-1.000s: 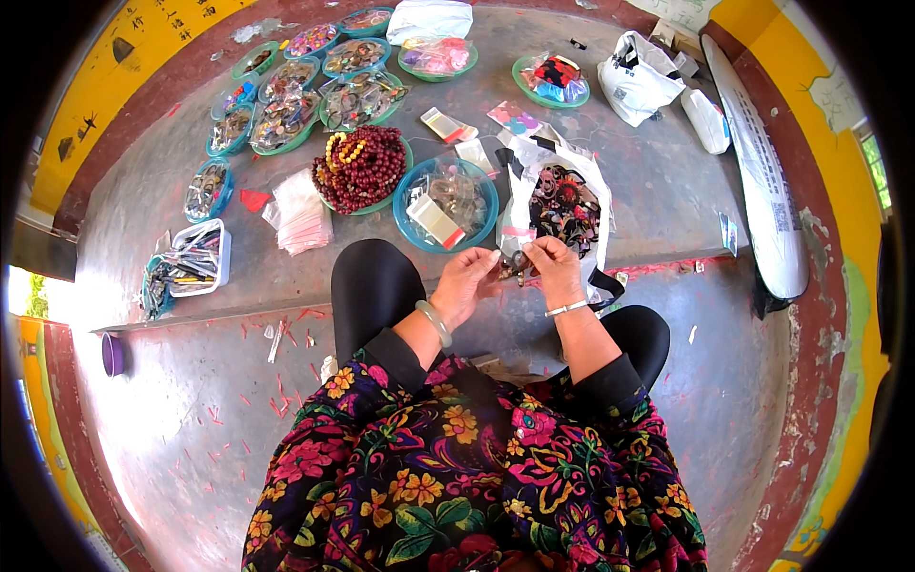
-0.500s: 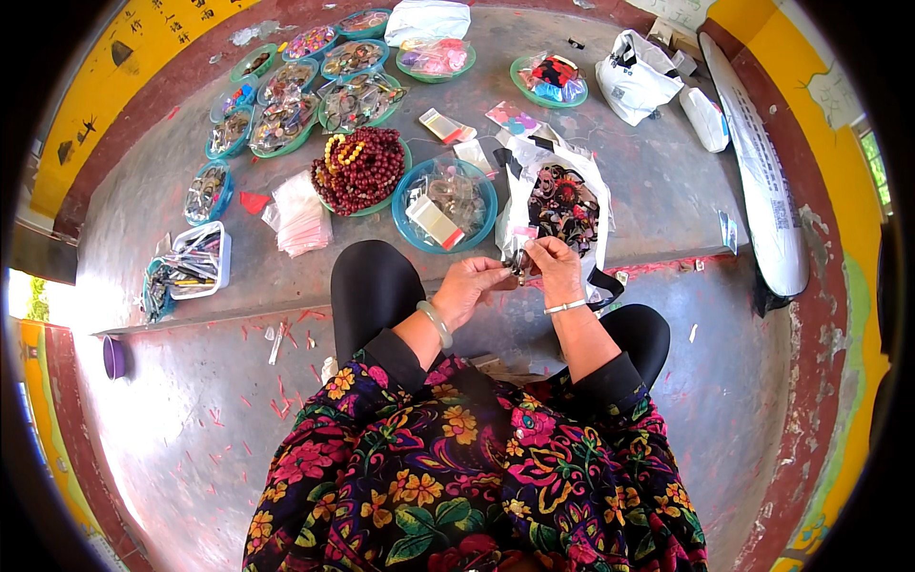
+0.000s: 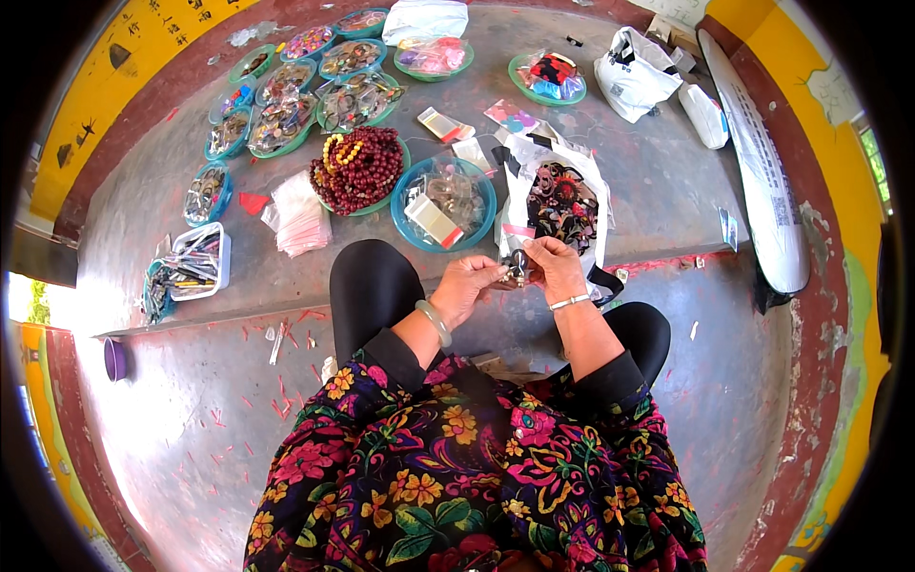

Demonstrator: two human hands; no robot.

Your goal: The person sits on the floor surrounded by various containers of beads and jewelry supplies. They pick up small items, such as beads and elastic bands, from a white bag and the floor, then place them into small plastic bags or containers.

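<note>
Left hand (image 3: 465, 289): one, centre of frame; I see thumb and fingers clamped on the trinket's left side.
Right hand (image 3: 560, 270): one, just right of it; fingers pinched on the same piece.
Trinket (image 3: 516, 272): one, small, dark, shiny, mid-frame between both hands; finer detail too small for me.
In the way: open white bag (image 3: 510, 195) of dark trinkets, one, right behind the right hand; blue bowl (image 3: 490, 217), one, just above the left.
Bead bowl (image 3: 404, 183): one, upper centre-left, heaped with dark red strands.
Cards: two white-and-red, one (image 3: 434, 221) in the blue bowl, one (image 3: 446, 124) above it.
Upper left: at least eight filled bowls; overlap blocks my exact count.
White tray (image 3: 225, 257): one, left.
Purple cup (image 3: 115, 358): one, far left, on the floor.
</note>
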